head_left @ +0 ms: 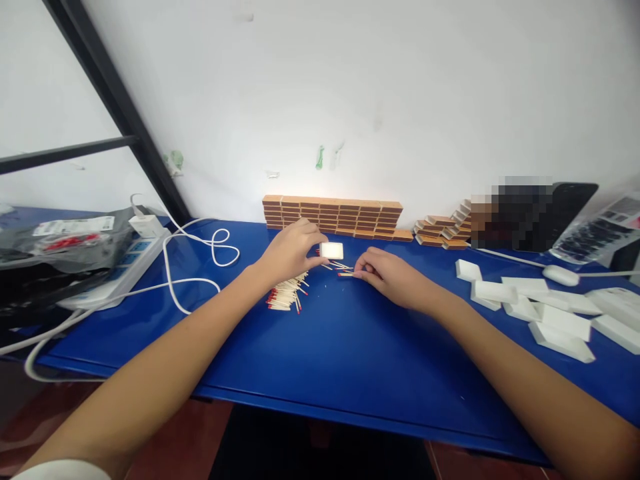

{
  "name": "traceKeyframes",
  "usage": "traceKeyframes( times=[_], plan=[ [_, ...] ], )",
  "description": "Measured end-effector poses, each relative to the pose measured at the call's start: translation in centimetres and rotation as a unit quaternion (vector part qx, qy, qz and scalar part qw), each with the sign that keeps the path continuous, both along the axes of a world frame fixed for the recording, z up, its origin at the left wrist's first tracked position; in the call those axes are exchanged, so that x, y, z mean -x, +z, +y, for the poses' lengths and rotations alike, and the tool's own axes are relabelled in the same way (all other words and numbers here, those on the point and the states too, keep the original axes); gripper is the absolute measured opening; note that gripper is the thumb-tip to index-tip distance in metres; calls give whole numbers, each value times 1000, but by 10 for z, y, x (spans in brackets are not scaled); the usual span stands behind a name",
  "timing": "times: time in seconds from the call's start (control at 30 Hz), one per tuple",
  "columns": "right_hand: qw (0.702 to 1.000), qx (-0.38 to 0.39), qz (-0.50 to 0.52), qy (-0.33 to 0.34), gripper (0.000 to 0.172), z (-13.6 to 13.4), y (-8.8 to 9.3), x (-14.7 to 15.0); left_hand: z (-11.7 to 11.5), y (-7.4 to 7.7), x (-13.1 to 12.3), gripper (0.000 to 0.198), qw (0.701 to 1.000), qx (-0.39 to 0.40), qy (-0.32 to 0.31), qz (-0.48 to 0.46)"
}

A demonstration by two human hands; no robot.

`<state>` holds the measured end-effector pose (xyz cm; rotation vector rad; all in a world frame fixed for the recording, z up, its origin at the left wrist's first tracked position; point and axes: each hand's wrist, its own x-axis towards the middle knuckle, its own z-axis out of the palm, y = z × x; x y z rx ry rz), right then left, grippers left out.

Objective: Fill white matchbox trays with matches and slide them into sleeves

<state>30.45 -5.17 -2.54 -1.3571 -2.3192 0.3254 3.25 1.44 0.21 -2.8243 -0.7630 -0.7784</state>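
My left hand [295, 248] grips a small white matchbox tray [331, 251] at its left end, thumb below and fingers above. Under that hand, red-tipped matches [286, 293] lie in a loose pile on the blue table. My right hand [383, 273] pinches a few matches [346, 274] between thumb and fingertips, their red heads pointing left. Some more loose matches [340, 265] lie just below the tray, between the two hands. Whether the tray holds anything is too bright to tell.
Stacked matchbox sleeves [345, 217] stand along the wall, with a smaller stack [435, 230] to their right. Several white trays [560, 323] are heaped at right, near a phone [573, 210]. At left are a power strip [130, 267], white cables [167, 280] and a grey plastic bag [75, 237].
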Motion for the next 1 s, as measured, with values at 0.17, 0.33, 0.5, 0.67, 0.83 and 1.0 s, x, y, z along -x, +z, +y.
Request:
traceKeyframes(
  times=[0.17,0.33,0.5,0.67,0.83,1.0],
  plan=[
    [996,-71,31,-30,11,-2,8,0,1,-1,-1,31,1000,7,-16,-12],
    [993,-98,42,-53,10,-6,9,8,-5,-3,-7,35,998,12,-44,-31],
    [991,-117,31,-61,10,-11,10,13,-12,-5,-12,39,996,19,-71,-52],
    [990,-131,13,-43,12,-13,9,16,-16,-4,-14,40,996,21,-68,-61],
    [988,-150,32,-30,13,-13,7,16,-14,-2,-12,38,998,5,-58,-40],
    [993,-100,14,-55,10,-4,0,6,-3,0,-3,34,999,-27,-3,-34]
  ],
)
